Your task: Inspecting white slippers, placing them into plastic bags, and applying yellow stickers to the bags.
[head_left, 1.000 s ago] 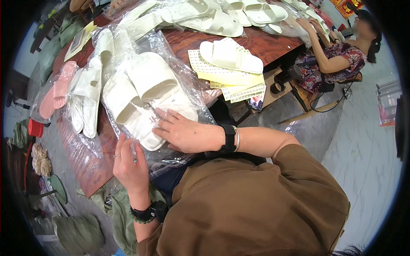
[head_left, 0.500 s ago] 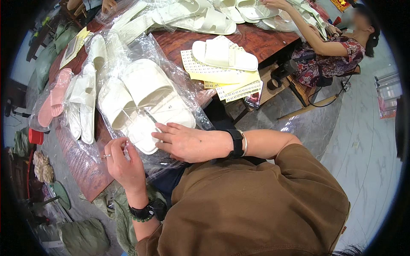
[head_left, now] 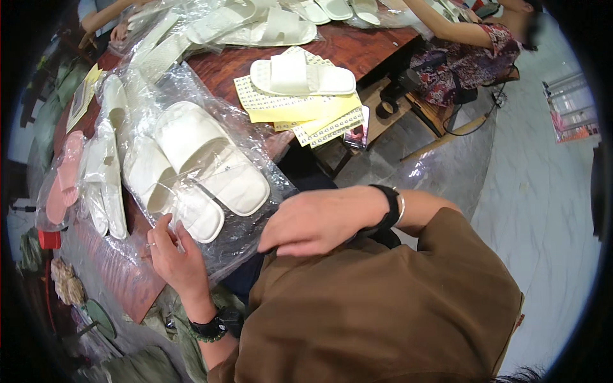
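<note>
A pair of white slide sandals lies inside a clear plastic bag on the brown wooden table. My left hand pinches the bag's near edge by the sandal toes. My right hand, wearing a black watch, hovers above my lap near the table's edge, fingers curled loosely, holding nothing. My brown shirt fills the lower part of the view.
More bagged white sandals and a pink pair lie at the left. A single white sandal rests on yellow sticker sheets. Another person sits at the far right; other sandals crowd the table's far side.
My right hand has lifted off the bagged sandals and drawn back toward my body. My left hand stays at the bag's near edge.
</note>
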`<state>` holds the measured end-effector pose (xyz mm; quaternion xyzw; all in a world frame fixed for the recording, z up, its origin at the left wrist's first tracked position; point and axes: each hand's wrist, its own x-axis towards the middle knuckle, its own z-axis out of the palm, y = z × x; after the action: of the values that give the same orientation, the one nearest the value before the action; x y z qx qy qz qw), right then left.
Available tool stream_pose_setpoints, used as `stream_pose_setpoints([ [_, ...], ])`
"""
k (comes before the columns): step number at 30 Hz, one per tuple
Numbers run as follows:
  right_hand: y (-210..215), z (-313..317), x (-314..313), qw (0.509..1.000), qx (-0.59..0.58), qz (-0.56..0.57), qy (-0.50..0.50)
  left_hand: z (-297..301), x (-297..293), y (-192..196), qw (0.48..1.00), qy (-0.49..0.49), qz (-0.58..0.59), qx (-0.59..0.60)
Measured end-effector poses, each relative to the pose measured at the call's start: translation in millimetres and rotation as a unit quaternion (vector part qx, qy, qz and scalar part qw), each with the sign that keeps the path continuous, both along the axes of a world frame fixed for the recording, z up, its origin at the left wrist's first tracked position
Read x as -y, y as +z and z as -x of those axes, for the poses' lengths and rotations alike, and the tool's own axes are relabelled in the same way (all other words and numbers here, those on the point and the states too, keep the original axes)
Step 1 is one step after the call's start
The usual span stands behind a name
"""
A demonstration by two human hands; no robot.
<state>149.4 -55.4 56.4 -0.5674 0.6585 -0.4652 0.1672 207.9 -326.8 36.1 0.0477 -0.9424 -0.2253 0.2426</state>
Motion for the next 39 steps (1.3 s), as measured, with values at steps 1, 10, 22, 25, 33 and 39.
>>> stream_pose_setpoints([
  [1,2,2,-13,0.999,0.0,-0.004,-0.038,-1,0,3,1.0,-0.023,0.017,-0.001],
  [10,-35,42,-143,0.83,-0.168,-0.156,-0.509,4,-28,38,0.987,-0.141,0.072,-0.033],
  [22,-67,58,-138,0.825,-0.287,-0.164,-0.459,27,-67,45,0.953,-0.295,0.005,-0.063],
  [25,-69,61,-137,0.821,-0.296,-0.178,-0.454,33,-77,36,0.947,-0.315,-0.018,-0.066],
  [33,-64,71,-140,0.816,-0.343,-0.18,-0.429,38,-83,29,0.941,-0.331,0.006,-0.075],
  [39,-49,79,-141,0.825,-0.343,-0.145,-0.425,39,-85,25,0.938,-0.34,-0.016,-0.067],
])
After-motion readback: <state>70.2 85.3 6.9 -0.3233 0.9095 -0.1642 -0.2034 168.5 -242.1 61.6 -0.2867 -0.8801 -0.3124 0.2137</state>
